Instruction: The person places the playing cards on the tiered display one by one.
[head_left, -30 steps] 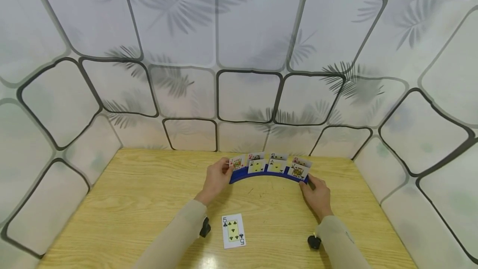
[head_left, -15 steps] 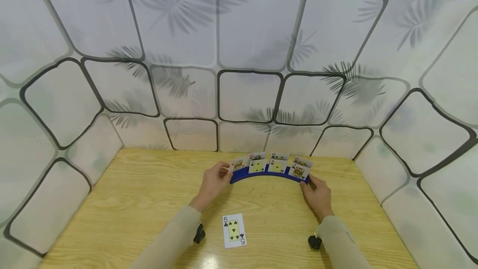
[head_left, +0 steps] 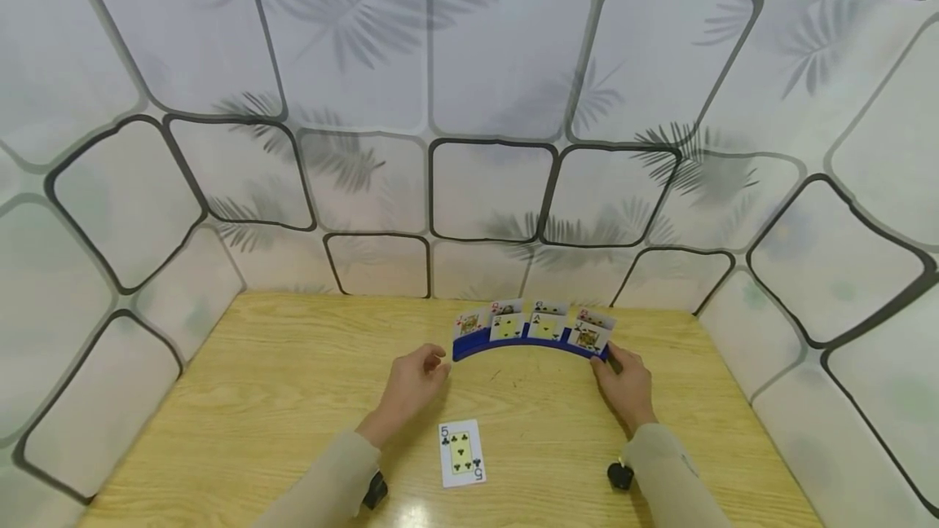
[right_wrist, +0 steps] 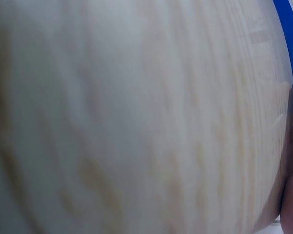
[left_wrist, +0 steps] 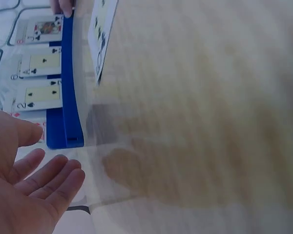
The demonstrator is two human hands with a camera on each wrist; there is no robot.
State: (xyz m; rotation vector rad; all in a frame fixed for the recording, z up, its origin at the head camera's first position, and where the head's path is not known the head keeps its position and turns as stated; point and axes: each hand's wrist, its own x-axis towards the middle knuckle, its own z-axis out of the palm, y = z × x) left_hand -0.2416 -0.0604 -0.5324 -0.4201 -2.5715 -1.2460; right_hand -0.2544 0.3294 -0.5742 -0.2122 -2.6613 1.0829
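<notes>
A curved blue card holder (head_left: 471, 345) stands toward the back of the table with playing cards upright in two rows. Its front row shows a two (left_wrist: 41, 95), an ace (left_wrist: 41, 62) and a black jack (head_left: 588, 337); a red jack (head_left: 471, 322) leans at the left end. Behind them a queen (head_left: 504, 307) and a six (head_left: 550, 309) stick up partly hidden. My right hand (head_left: 625, 388) grips the holder's right end between thumb and fingers. My left hand (head_left: 411, 385) hovers just off the left end, fingers loosely bent, holding nothing.
A five of clubs (head_left: 462, 453) lies face up on the wooden table (head_left: 279, 398), between my forearms. Patterned walls (head_left: 367, 186) enclose the table at the back and both sides. Each wrist carries a small black device (head_left: 619, 476).
My left hand has let go of the holder's left end and the red jack, drawing back toward me and to the left. The right hand keeps its grip on the holder.
</notes>
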